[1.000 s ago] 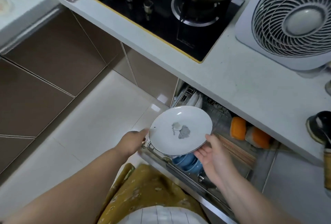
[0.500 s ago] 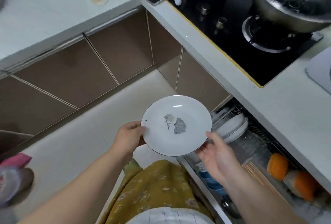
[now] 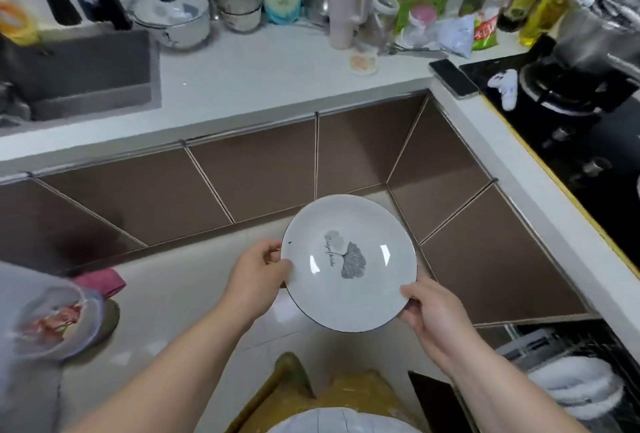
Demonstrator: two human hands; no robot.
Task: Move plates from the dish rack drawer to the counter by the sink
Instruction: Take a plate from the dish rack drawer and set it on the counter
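A white plate (image 3: 360,290) with a grey leaf print is held level in mid-air over the floor, in front of the brown cabinet doors. My left hand (image 3: 258,271) grips its left rim and my right hand (image 3: 429,311) grips its lower right rim. The dish rack drawer (image 3: 588,356) stands open at the lower right, with white plates (image 3: 575,387) standing in it. The sink (image 3: 79,72) is at the upper left, and the white counter (image 3: 249,86) runs to its right.
The counter's back holds a lidded pot (image 3: 173,17), steel bowls (image 3: 239,0), bottles and packets. A phone (image 3: 453,78) lies at the corner beside the black stove (image 3: 581,128). A pink cloth (image 3: 100,282) lies on the floor at left.
The view has swung left, away from the drawer and toward the sink counter. The plate stays gripped in both hands and has been carried up and away from the drawer.
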